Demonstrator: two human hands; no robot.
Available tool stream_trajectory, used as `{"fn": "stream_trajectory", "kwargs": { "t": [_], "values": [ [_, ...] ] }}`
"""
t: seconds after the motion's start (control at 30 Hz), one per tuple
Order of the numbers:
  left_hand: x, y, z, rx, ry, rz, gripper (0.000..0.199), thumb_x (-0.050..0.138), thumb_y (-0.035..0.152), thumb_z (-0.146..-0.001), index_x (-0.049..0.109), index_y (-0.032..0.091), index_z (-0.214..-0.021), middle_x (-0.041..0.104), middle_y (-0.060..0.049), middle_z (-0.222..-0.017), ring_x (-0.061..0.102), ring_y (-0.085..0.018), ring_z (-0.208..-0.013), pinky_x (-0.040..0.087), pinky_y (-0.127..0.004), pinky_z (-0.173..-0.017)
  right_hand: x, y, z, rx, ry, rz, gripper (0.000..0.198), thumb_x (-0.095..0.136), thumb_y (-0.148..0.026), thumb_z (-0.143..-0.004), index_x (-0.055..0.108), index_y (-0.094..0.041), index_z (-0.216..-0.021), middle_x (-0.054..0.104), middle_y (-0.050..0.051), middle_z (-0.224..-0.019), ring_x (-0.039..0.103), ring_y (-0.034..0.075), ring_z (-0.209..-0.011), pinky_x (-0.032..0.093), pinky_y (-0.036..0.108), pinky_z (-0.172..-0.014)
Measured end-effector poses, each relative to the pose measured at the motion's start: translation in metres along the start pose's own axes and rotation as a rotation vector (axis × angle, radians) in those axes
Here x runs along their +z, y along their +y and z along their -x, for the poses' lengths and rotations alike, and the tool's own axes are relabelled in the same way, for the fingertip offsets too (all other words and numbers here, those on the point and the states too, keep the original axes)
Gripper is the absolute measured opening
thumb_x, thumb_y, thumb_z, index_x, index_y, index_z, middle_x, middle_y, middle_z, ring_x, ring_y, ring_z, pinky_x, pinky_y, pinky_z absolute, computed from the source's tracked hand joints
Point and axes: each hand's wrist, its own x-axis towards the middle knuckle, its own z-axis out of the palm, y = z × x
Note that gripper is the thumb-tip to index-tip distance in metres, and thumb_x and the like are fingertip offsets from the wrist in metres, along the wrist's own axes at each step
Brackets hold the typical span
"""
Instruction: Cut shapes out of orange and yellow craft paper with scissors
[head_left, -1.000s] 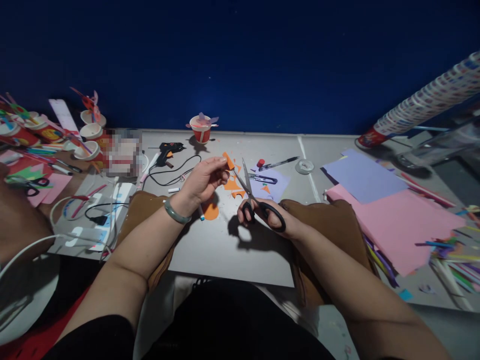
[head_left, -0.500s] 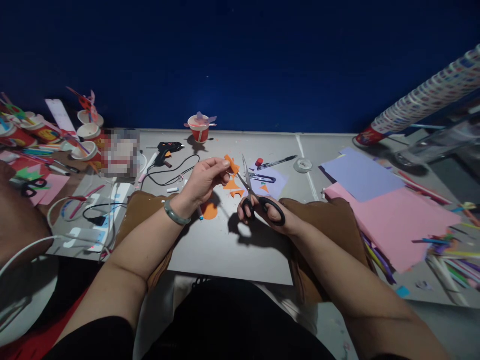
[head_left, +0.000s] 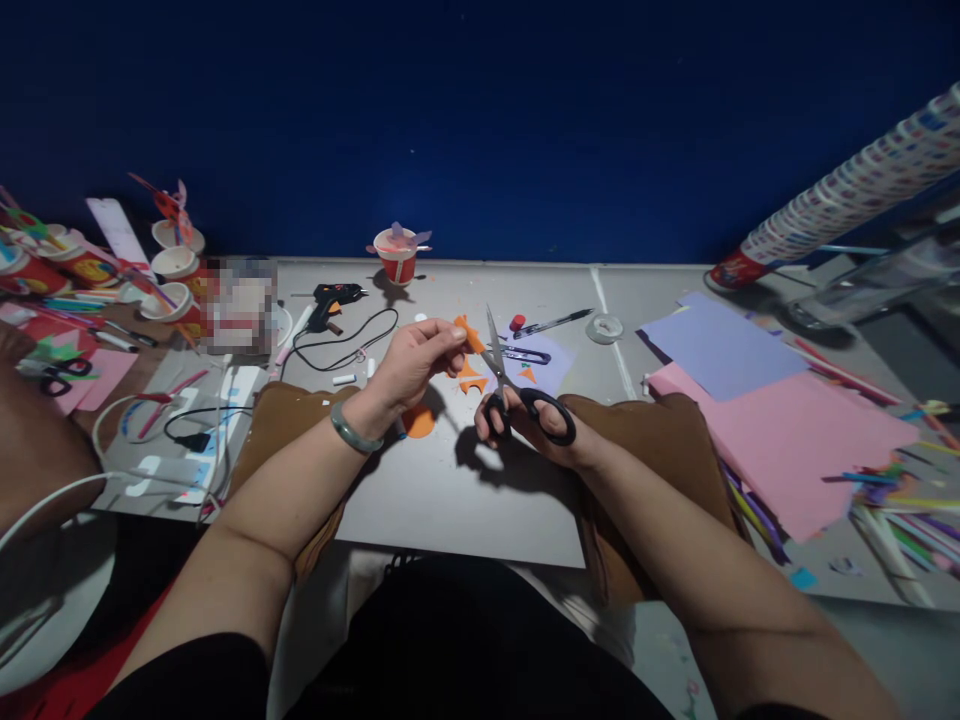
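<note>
Dark blue wall (head_left: 480,120) at the far side, pale grey table (head_left: 465,510) in front, head view. Left hand (head_left: 420,362) above table middle, thumb and forefinger pinched on a small orange paper piece (head_left: 471,336); bangle (head_left: 355,428) on that wrist. Right hand (head_left: 523,418) just right and nearer, fingers hooked through the black handles of scissors (head_left: 501,374). Blades parted, pointing far, right beside the orange paper piece; can't tell if touching. Orange scraps (head_left: 471,384) on table past the blades, round orange paper (head_left: 418,422) near the left wrist. Right of the scissors: small purple sheet (head_left: 555,368) with snips (head_left: 529,356) on it, red cap (head_left: 517,322), pen (head_left: 555,323), tape roll (head_left: 604,328). Glue gun (head_left: 330,305) far left, red cup (head_left: 400,264) upright by the wall. Far right, tilted cup stack (head_left: 847,195); nearer, pink paper (head_left: 787,440) partly under a larger purple sheet (head_left: 731,345).
</note>
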Motion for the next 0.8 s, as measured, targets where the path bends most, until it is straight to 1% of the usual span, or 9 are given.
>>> {"fn": "stream_trajectory", "kwargs": {
  "t": [0.1, 0.2, 0.4, 0.53, 0.7, 0.8],
  "values": [
    [0.001, 0.000, 0.000, 0.006, -0.008, -0.008, 0.026, 0.081, 0.037, -0.075, 0.067, 0.015, -0.069, 0.066, -0.001, -0.060, 0.055, -0.005, -0.048, 0.043, -0.018, -0.051, 0.001, -0.001, 0.000, 0.008, 0.011, -0.005, 0.062, 0.050, -0.079, -0.085, 0.056, -0.017, -0.080, 0.064, 0.006, -0.083, 0.056, 0.014, -0.069, 0.044, 0.029, -0.065],
    [0.000, -0.001, 0.000, 0.017, -0.009, 0.001, 0.026, 0.081, 0.036, -0.075, 0.067, 0.015, -0.070, 0.065, 0.000, -0.058, 0.055, -0.005, -0.048, 0.043, -0.018, -0.050, 0.004, -0.003, 0.000, 0.026, 0.052, -0.028, 0.062, 0.053, -0.079, -0.083, 0.053, -0.018, -0.074, 0.061, 0.003, -0.075, 0.054, 0.013, -0.062, 0.041, 0.028, -0.060],
    [-0.001, -0.002, -0.002, 0.024, 0.044, 0.021, 0.026, 0.082, 0.035, -0.073, 0.065, 0.015, -0.071, 0.064, 0.001, -0.059, 0.056, -0.005, -0.049, 0.042, -0.018, -0.050, 0.008, -0.006, -0.002, 0.057, 0.128, -0.055, 0.063, 0.057, -0.080, -0.079, 0.052, -0.018, -0.070, 0.058, 0.001, -0.067, 0.048, 0.011, -0.056, 0.036, 0.026, -0.051],
    [-0.001, -0.003, -0.002, 0.027, 0.053, 0.027, 0.027, 0.082, 0.035, -0.073, 0.064, 0.016, -0.072, 0.065, 0.001, -0.061, 0.056, -0.005, -0.050, 0.042, -0.018, -0.050, 0.009, -0.008, -0.003, 0.077, 0.121, -0.096, 0.064, 0.058, -0.082, -0.077, 0.051, -0.019, -0.069, 0.057, 0.001, -0.066, 0.046, 0.011, -0.054, 0.035, 0.026, -0.048],
    [-0.002, -0.004, -0.002, 0.034, 0.054, 0.036, 0.026, 0.082, 0.034, -0.073, 0.064, 0.016, -0.072, 0.066, 0.001, -0.063, 0.056, -0.005, -0.050, 0.043, -0.018, -0.050, 0.011, -0.011, -0.004, 0.080, 0.121, -0.106, 0.063, 0.057, -0.081, -0.079, 0.049, -0.019, -0.068, 0.056, 0.001, -0.064, 0.044, 0.010, -0.053, 0.033, 0.024, -0.046],
    [-0.002, -0.004, -0.002, 0.042, 0.048, 0.051, 0.026, 0.083, 0.034, -0.073, 0.064, 0.016, -0.072, 0.064, 0.002, -0.060, 0.056, -0.005, -0.050, 0.042, -0.018, -0.050, 0.010, -0.010, -0.003, 0.088, 0.127, -0.109, 0.063, 0.057, -0.080, -0.079, 0.048, -0.019, -0.067, 0.056, 0.000, -0.063, 0.045, 0.009, -0.052, 0.032, 0.024, -0.044]
  ]
}}
